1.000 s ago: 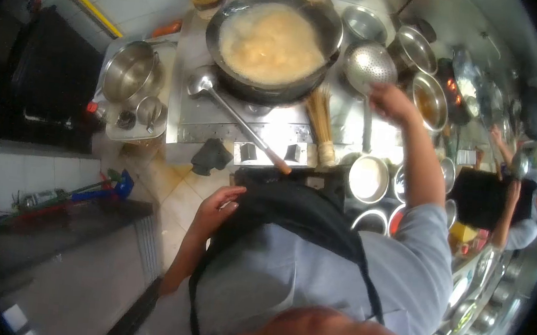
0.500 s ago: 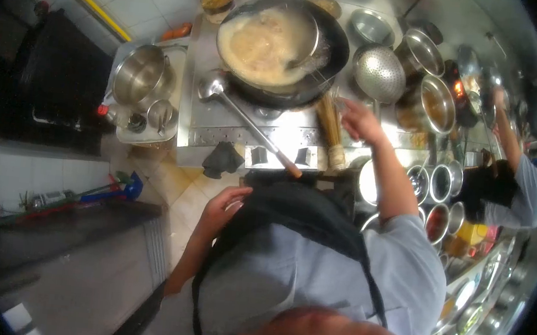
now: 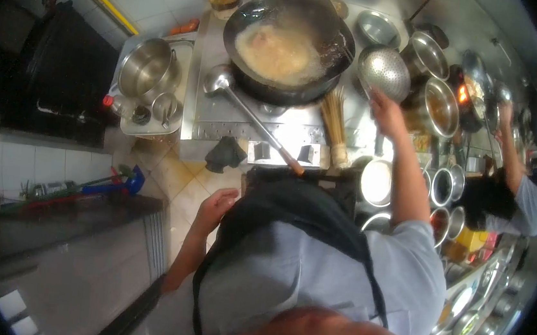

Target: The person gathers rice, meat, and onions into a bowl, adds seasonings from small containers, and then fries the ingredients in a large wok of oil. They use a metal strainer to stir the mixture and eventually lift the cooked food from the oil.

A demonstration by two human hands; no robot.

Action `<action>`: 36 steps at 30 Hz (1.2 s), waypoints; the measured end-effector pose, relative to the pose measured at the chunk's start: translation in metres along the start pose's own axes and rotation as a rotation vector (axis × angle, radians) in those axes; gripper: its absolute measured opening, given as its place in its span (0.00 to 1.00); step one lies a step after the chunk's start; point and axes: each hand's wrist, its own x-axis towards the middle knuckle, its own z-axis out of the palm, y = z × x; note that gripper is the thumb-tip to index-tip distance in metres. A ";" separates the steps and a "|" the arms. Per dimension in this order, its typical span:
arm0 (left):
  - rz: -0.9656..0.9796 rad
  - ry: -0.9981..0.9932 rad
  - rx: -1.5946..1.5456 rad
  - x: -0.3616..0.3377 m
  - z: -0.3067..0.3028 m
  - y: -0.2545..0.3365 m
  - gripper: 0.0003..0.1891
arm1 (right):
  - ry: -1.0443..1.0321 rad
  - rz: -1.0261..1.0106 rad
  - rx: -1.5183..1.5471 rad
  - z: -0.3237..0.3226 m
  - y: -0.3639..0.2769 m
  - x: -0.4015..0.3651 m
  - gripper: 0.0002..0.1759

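Note:
My right hand [image 3: 388, 116] is closed around the handle of a perforated strainer [image 3: 384, 69], close to its round bowl. The strainer's bowl rests right of a large black wok [image 3: 247, 20]. Steaming, cloudy pale liquid [image 3: 276, 55] fills the wok's bottom, and a dark rounded shape, too blurred to name, shows at its back right. A bamboo brush [image 3: 334, 125] lies between the wok and my right hand. Low on the left, beside the black apron [image 3: 297, 202], my left hand [image 3: 215, 207] hangs with loosely bent fingers, holding nothing.
A long-handled ladle [image 3: 253, 121] lies across the stove front, near a black cloth [image 3: 225, 155]. Pots stand on a left tray [image 3: 150, 129]. A pot of brown liquid [image 3: 441, 106] and several metal containers are at right. Another person's arm [image 3: 509, 149] works beyond them.
My right hand has moved right, from beside the wok onto the strainer's handle. The pale-rimmed round tool over the liquid has shifted towards the wok's back. My left hand's fingers have curled slightly.

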 end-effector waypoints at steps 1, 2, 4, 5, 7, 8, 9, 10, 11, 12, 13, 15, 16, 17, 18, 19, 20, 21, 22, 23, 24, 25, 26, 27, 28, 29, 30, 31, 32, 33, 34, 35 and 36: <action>-0.075 0.080 0.100 -0.002 -0.005 -0.017 0.14 | 0.096 -0.133 -0.146 -0.001 0.006 0.005 0.26; -0.076 0.081 0.101 -0.004 -0.011 -0.045 0.14 | 0.094 -0.109 -0.149 -0.002 0.010 0.010 0.27; -0.137 0.206 0.401 -0.011 -0.027 -0.128 0.11 | 0.011 0.038 -0.104 -0.010 -0.002 0.019 0.27; -0.040 0.106 0.701 -0.015 -0.041 -0.182 0.10 | -0.071 0.183 -0.060 -0.015 -0.012 0.021 0.27; 0.032 0.064 0.890 -0.055 -0.050 -0.236 0.11 | -0.170 0.301 0.093 -0.030 -0.039 0.023 0.28; 0.004 0.124 0.781 -0.070 -0.049 -0.244 0.12 | -0.270 0.419 0.247 -0.037 -0.047 0.022 0.29; -0.044 0.134 0.738 -0.084 -0.048 -0.256 0.12 | -0.266 0.422 0.245 -0.043 -0.048 0.023 0.29; -0.094 0.125 0.727 -0.098 -0.044 -0.265 0.12 | -0.385 0.425 0.305 -0.046 -0.048 0.024 0.29; -0.135 0.113 0.722 -0.110 -0.040 -0.273 0.12 | -0.505 0.428 0.365 -0.047 -0.047 0.025 0.29; -0.163 0.099 0.720 -0.118 -0.036 -0.278 0.12 | -0.505 0.428 0.365 -0.042 -0.043 0.028 0.29; -0.184 0.089 0.721 -0.121 -0.033 -0.283 0.12 | -0.552 0.464 0.520 -0.031 -0.034 0.031 0.29; -0.191 0.079 0.725 -0.120 -0.027 -0.289 0.12 | -0.568 0.492 0.764 0.002 -0.016 0.033 0.26; -0.180 0.082 0.734 -0.116 -0.026 -0.286 0.13 | -0.631 0.418 0.783 0.016 -0.020 0.032 0.23; -0.166 0.091 0.738 -0.106 -0.025 -0.283 0.13 | -0.576 0.481 0.814 0.025 -0.037 0.024 0.21; -0.145 0.104 0.739 -0.095 -0.026 -0.278 0.13 | -0.567 0.457 0.877 0.034 -0.039 0.020 0.22; -0.125 0.124 0.747 -0.082 -0.027 -0.272 0.13 | -0.559 0.433 0.940 0.042 -0.038 0.015 0.24; -0.104 0.143 0.754 -0.069 -0.028 -0.263 0.13 | -0.564 0.435 0.943 0.043 -0.039 0.006 0.24; -0.086 0.162 0.761 -0.058 -0.030 -0.253 0.13 | -0.482 0.410 0.916 0.042 -0.040 -0.004 0.25; -0.072 0.180 0.766 -0.047 -0.031 -0.242 0.13 | -0.399 0.383 0.886 0.040 -0.039 -0.010 0.26; -0.064 0.193 0.766 -0.039 -0.033 -0.237 0.14 | -0.401 0.384 0.885 0.038 -0.037 -0.015 0.26; -0.066 0.191 0.765 -0.037 -0.033 -0.245 0.14 | -0.385 0.370 0.871 0.034 -0.032 -0.019 0.27; -0.176 0.256 0.539 -0.030 -0.032 -0.247 0.14 | -0.368 0.356 0.855 0.031 -0.028 -0.023 0.28; -0.281 0.319 0.312 -0.026 -0.031 -0.244 0.14 | -0.367 0.356 0.856 0.028 -0.023 -0.026 0.28; -0.279 0.319 0.314 -0.028 -0.033 -0.239 0.14 | -0.316 0.367 0.815 0.027 -0.018 -0.028 0.28; -0.228 0.271 0.424 -0.033 -0.034 -0.235 0.13 | -0.266 0.378 0.774 0.027 -0.015 -0.028 0.28; -0.176 0.220 0.533 -0.035 -0.035 -0.230 0.12 | -0.263 0.378 0.775 0.027 -0.014 -0.028 0.28; -0.175 0.216 0.536 -0.032 -0.039 -0.254 0.12 | -0.227 0.381 0.716 0.026 -0.013 -0.029 0.28; -0.164 0.163 0.626 -0.028 -0.046 -0.304 0.11 | -0.192 0.383 0.657 0.026 -0.012 -0.031 0.28; -0.151 0.111 0.715 -0.028 -0.052 -0.330 0.11 | -0.189 0.384 0.657 0.026 -0.012 -0.031 0.28; -0.150 0.109 0.716 -0.031 -0.055 -0.334 0.11 | -0.157 0.405 0.585 0.028 -0.014 -0.031 0.28; -0.033 0.059 0.842 -0.034 -0.057 -0.336 0.11 | -0.126 0.425 0.513 0.029 -0.015 -0.030 0.28; 0.085 0.009 0.964 -0.036 -0.059 -0.340 0.12 | -0.125 0.425 0.513 0.029 -0.014 -0.031 0.28; 0.085 0.009 0.963 -0.037 -0.060 -0.344 0.12 | -0.126 0.422 0.564 0.028 -0.014 -0.032 0.28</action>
